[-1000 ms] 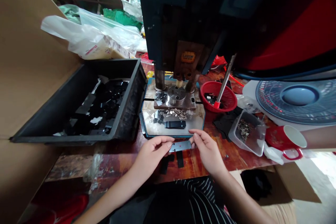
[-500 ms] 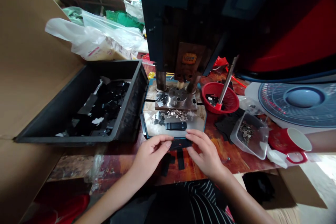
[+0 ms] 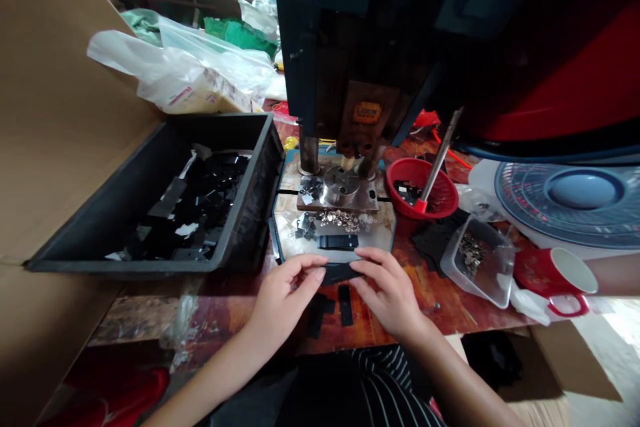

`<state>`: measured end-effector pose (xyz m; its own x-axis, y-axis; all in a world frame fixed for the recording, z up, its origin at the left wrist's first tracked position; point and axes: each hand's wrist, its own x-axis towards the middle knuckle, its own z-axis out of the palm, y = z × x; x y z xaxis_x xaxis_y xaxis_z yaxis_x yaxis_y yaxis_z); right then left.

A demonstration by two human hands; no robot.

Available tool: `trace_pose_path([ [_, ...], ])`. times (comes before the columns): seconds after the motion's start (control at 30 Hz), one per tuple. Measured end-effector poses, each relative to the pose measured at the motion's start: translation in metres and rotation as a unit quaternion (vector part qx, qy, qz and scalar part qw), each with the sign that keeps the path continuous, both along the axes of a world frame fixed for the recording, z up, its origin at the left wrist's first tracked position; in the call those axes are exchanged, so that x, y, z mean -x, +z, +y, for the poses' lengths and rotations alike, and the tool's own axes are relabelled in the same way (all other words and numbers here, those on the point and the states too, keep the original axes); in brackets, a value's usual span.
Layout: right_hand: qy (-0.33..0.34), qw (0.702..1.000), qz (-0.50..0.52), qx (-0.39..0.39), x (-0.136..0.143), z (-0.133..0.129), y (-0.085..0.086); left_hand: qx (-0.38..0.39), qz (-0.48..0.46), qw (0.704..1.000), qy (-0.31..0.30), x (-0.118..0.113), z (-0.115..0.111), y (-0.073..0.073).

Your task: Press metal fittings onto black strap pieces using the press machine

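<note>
My left hand [image 3: 291, 285] pinches the left end of a thin black strip [image 3: 338, 273] just in front of the machine's base plate [image 3: 295, 250]. At the strip's right end, the fingers of my right hand [image 3: 385, 287] close on it. Another black piece [image 3: 338, 241] lies flat on the plate, beyond my fingers. Small metal parts [image 3: 340, 219] are heaped behind that piece, below a round steel die [image 3: 341, 185]. Between my wrists, more black strips [image 3: 345, 305] rest on the red wooden table [image 3: 395, 333].
A large black bin [image 3: 220, 263] of black scraps stands left. On the right are a red basket [image 3: 447, 203] with a rod, a clear tray [image 3: 493, 293] of metal parts, a red mug [image 3: 543, 273] and a fan [image 3: 580, 203]. The press [image 3: 367, 113] rises above the plate.
The view has shifted slightly. My right fingers have moved a little left and inward onto the strip's right end; my left hand keeps its pinch.
</note>
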<state>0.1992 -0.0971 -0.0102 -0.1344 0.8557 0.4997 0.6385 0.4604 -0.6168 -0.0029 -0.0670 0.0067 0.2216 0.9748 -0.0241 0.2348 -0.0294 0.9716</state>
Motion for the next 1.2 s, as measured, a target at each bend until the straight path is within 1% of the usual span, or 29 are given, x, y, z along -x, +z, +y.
trace_pose_path([
  [0.07, 0.004, 1.000, 0.014, 0.015, 0.002, 0.002, 0.003, 0.019, -0.020, 1.000, -0.008, 0.000, 0.001, 0.001],
  [0.1, 0.000, 0.999, 0.032, 0.037, 0.003, 0.003, 0.006, 0.029, -0.025, 0.999, -0.013, -0.001, 0.003, 0.001],
  [0.17, -0.025, 0.988, 0.097, 0.120, 0.007, 0.008, 0.011, 0.045, -0.026, 0.999, -0.007, -0.001, 0.006, 0.000],
  [0.23, -0.051, 0.955, 0.185, 0.228, 0.010, 0.014, 0.016, 0.066, -0.039, 0.997, 0.017, -0.002, 0.011, -0.001],
  [0.3, -0.057, 0.913, 0.263, 0.307, 0.014, 0.021, 0.019, 0.098, -0.074, 0.992, 0.032, -0.004, 0.015, -0.002],
  [0.37, -0.047, 0.886, 0.306, 0.345, 0.016, 0.025, 0.019, 0.131, -0.104, 0.985, 0.027, -0.005, 0.017, -0.001],
  [0.43, -0.041, 0.874, 0.324, 0.361, 0.018, 0.028, 0.019, 0.142, -0.104, 0.984, 0.020, -0.007, 0.018, 0.001],
  [0.5, -0.035, 0.874, 0.327, 0.357, 0.019, 0.031, 0.018, 0.123, -0.085, 0.989, 0.019, -0.009, 0.022, 0.003],
  [0.53, -0.033, 0.881, 0.321, 0.345, 0.018, 0.033, 0.019, 0.103, -0.072, 0.992, 0.019, -0.011, 0.025, 0.004],
  [0.57, -0.032, 0.893, 0.308, 0.327, 0.018, 0.037, 0.019, 0.077, -0.057, 0.995, 0.021, -0.013, 0.030, 0.005],
  [0.63, -0.040, 0.927, 0.263, 0.266, 0.015, 0.050, 0.020, 0.017, -0.024, 0.999, 0.028, -0.018, 0.045, 0.009],
  [0.7, -0.065, 0.957, 0.213, 0.186, 0.011, 0.070, 0.021, -0.051, 0.012, 0.998, 0.040, -0.026, 0.066, 0.013],
  [0.73, -0.078, 0.967, 0.192, 0.147, 0.009, 0.082, 0.022, -0.086, 0.033, 0.995, 0.046, -0.030, 0.077, 0.014],
  [0.8, -0.103, 0.978, 0.165, 0.081, 0.005, 0.106, 0.020, -0.153, 0.079, 0.983, 0.061, -0.038, 0.099, 0.016],
  [0.87, -0.120, 0.981, 0.148, 0.043, 0.002, 0.127, 0.017, -0.191, 0.113, 0.972, 0.073, -0.045, 0.118, 0.016],
  [0.93, -0.130, 0.981, 0.141, 0.035, -0.001, 0.143, 0.012, -0.205, 0.128, 0.967, 0.084, -0.049, 0.131, 0.013],
  [1.0, -0.129, 0.980, 0.145, 0.045, -0.002, 0.154, 0.008, -0.211, 0.133, 0.963, 0.097, -0.052, 0.139, 0.009],
  [1.1, -0.119, 0.978, 0.161, 0.058, -0.001, 0.163, 0.004, -0.218, 0.137, 0.960, 0.113, -0.053, 0.146, 0.004],
  [1.2, -0.113, 0.976, 0.171, 0.070, 0.000, 0.168, 0.002, -0.218, 0.138, 0.959, 0.116, -0.053, 0.153, 0.001],
])
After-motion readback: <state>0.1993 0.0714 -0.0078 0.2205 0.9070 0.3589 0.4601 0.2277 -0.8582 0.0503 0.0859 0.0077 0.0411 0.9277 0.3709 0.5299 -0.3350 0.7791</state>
